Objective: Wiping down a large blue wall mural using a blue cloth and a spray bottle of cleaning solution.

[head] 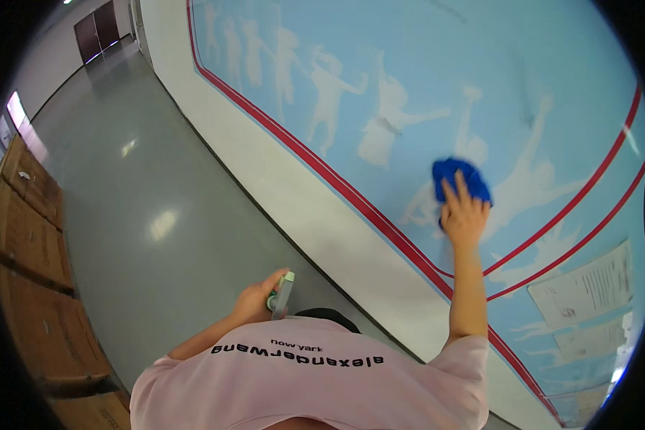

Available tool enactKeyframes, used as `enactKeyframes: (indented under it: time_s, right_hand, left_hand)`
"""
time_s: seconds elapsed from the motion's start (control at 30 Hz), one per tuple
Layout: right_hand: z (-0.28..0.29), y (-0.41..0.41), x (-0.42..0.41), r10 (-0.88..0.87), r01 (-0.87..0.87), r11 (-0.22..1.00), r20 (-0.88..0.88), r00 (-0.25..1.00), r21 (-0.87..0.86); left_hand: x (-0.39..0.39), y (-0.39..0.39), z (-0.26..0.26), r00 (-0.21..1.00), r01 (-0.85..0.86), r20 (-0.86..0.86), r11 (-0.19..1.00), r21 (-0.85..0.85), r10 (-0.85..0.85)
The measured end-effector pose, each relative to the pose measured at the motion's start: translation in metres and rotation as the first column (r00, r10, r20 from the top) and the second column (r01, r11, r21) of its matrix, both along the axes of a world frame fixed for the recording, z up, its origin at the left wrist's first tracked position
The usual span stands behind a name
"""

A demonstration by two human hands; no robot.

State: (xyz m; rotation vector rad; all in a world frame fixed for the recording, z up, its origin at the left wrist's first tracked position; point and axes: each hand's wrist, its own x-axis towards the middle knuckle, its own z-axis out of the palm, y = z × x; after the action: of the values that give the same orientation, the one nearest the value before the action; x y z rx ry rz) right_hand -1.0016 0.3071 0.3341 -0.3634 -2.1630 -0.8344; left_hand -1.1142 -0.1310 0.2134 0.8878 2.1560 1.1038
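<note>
My right hand (465, 215) presses a crumpled blue cloth (459, 177) against a light-blue wall panel (408, 32) with white human silhouettes and red stripes. Its fingers are spread over the cloth. Down at waist height, my left hand (255, 301) grips what looks like a spray bottle (283, 295) with a pale, light-green-tipped head. Most of the bottle is hidden behind the hand and my pink shirt. A dark smudge (389, 126) marks one silhouette to the left of the cloth.
Papers with writing (583, 285) are fixed to the panel at the lower right. Brown cardboard boxes (48, 322) line the left side. The grey glossy floor (123, 258) runs along the white lower wall (279, 199) towards dark double doors (97, 33).
</note>
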Motion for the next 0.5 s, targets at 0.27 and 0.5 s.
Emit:
enactKeyframes:
  time_s: [0.27, 0.5]
  right_hand:
    - [0.068, 0.015, -0.120, 0.070, -0.012, 0.981, -0.295, 0.953, 0.192]
    - [-0.081, -0.002, -0.160, 0.054, -0.047, 0.998, 0.377, 0.924, -0.028]
  left_hand:
    - [-0.030, -0.003, -0.016, 0.982, -0.179, 0.062, 0.983, 0.039, 0.176]
    - [-0.086, -0.062, -0.015, 0.949, -0.315, 0.051, 0.946, 0.072, 0.312]
